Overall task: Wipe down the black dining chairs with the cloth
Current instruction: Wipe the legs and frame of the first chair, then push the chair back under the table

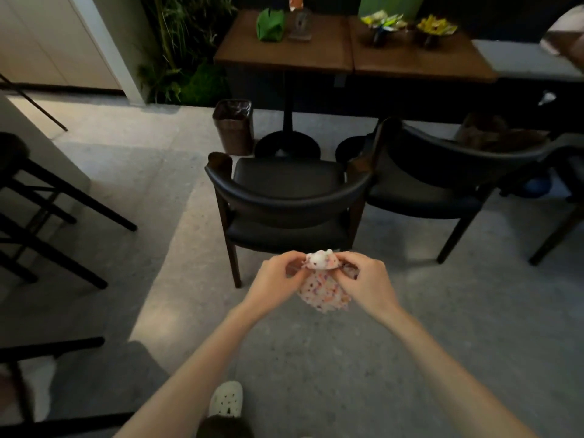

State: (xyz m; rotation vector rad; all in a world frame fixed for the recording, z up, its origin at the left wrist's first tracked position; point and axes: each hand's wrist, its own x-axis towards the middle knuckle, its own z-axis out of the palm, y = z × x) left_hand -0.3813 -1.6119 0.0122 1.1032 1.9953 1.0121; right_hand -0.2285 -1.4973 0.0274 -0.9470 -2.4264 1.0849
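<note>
floor (442, 343): two black chairs (286, 177), lined bin (234, 128), table pedestal (286, 143) | wooden tables (284, 63): green bag (270, 25), snack bowls (434, 31)

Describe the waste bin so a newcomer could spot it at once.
Find the left wooden table at the back and follow its black pedestal to the floor. The bin stands just left of that base, beyond the nearest black chair. It is brown with a clear liner, unlike the black furniture around it.

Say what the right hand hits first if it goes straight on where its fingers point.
The right hand pinches the cloth; its fingers aim forward and inward, so the left hand comes first. Beyond it, probably the near black chair, though depth is unclear.
</note>
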